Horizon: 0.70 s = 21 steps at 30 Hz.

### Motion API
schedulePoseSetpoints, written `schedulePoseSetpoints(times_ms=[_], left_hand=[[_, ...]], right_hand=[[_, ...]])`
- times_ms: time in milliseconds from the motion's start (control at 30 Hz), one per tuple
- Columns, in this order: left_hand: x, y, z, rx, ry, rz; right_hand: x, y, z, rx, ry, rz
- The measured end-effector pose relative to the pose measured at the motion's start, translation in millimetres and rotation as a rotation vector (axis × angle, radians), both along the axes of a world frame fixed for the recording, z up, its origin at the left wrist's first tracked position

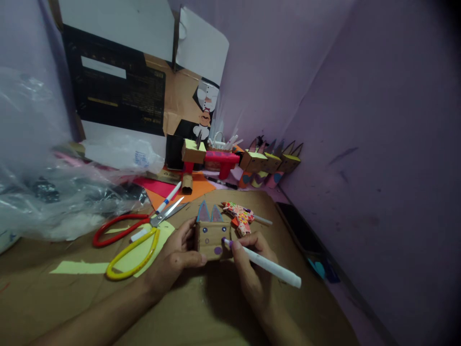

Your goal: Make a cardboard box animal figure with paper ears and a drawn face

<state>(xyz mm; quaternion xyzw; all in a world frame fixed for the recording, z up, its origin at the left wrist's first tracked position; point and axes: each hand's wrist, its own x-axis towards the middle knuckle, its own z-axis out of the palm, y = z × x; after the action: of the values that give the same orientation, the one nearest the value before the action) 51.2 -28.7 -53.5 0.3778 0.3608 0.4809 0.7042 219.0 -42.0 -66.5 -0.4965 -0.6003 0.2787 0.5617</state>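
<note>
My left hand (176,257) grips a small cardboard box (212,240) by its left side, thumb along the lower front edge. Two pointed ears with blue edges stand on top of the box, and its front bears two dark eyes and a purple dot low down. Between the thumb and fingers of my right hand (252,264) is a white marker (273,269). Its purple tip meets the right part of the box front. Just behind the box lies a glue gun (239,214) with a colourful pattern.
Scissors (154,221) with red and yellow handles lie left on green paper (81,267). Clear plastic (72,192) fills the far left. Several eared cardboard figures (254,162) stand at the back. A dark phone-like slab (297,226) lies along the right wall.
</note>
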Motion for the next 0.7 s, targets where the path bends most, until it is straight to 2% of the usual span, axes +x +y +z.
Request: schedulePoseSetpoints(times_ms=[167, 433, 567, 700], left_hand=[[0, -1, -0.2, -0.010, -0.003, 0.031], [-1, 0, -0.7, 0.022, -0.010, -0.011], [-1, 0, -2.0, 0.035, -0.012, -0.017], [0, 1, -2.1, 0.048, -0.003, -0.007]], right_hand=[[1, 0, 2.5, 0.033, -0.012, -0.009], [-1, -4, 15.0, 0.071, 0.016, -0.053], [-11, -6, 25.4, 0.065, 0.108, 0.002], [-16, -4, 21.6, 0.010, 0.068, 0.043]])
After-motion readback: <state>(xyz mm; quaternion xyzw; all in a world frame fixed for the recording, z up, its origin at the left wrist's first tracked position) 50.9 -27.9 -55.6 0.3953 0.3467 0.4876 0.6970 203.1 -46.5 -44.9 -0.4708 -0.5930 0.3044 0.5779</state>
